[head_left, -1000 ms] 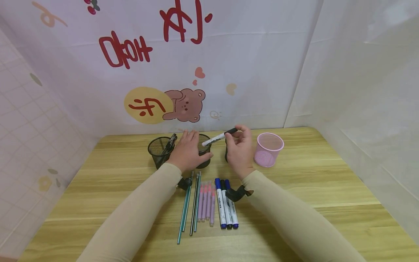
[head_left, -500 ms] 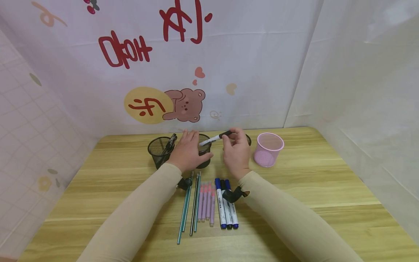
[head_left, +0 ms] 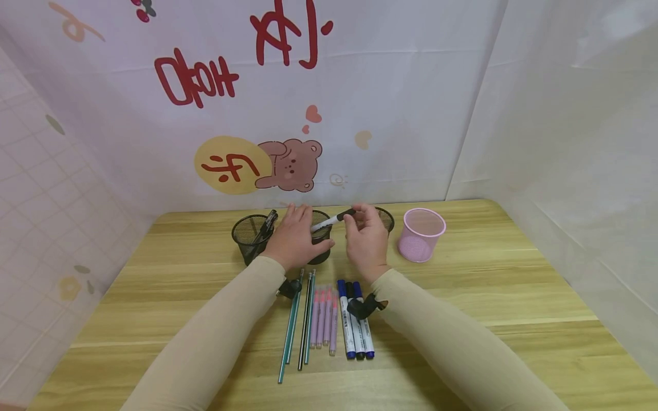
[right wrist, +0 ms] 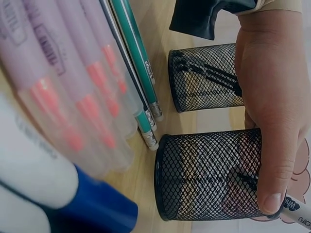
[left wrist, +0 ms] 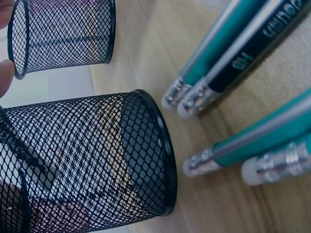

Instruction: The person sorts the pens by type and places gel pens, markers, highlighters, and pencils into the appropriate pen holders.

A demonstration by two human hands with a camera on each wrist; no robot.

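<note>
My left hand [head_left: 294,241] grips the middle black mesh pen cup [head_left: 321,255], its thumb [right wrist: 277,179] lying along the near side in the right wrist view. Pinched at its black cap by my right hand [head_left: 368,242], a white whiteboard marker [head_left: 326,221] slants down to the left, its lower end inside that cup's mouth. Through the mesh of the cup [left wrist: 87,165] in the left wrist view, the marker's end shows inside. To the left stands another black mesh cup [head_left: 252,245] with black pens leaning in it.
A third black mesh cup [head_left: 386,217] stands partly behind my right hand, with a pink mesh cup [head_left: 418,245] beyond it. Several pencils [head_left: 292,325], pink highlighters [head_left: 325,319] and whiteboard markers [head_left: 354,325] lie in a row on the wooden table [head_left: 462,285].
My right hand has moved left and slightly down, bringing the marker's lower end into the middle cup and uncovering the cup behind it. My left hand has stayed in place.
</note>
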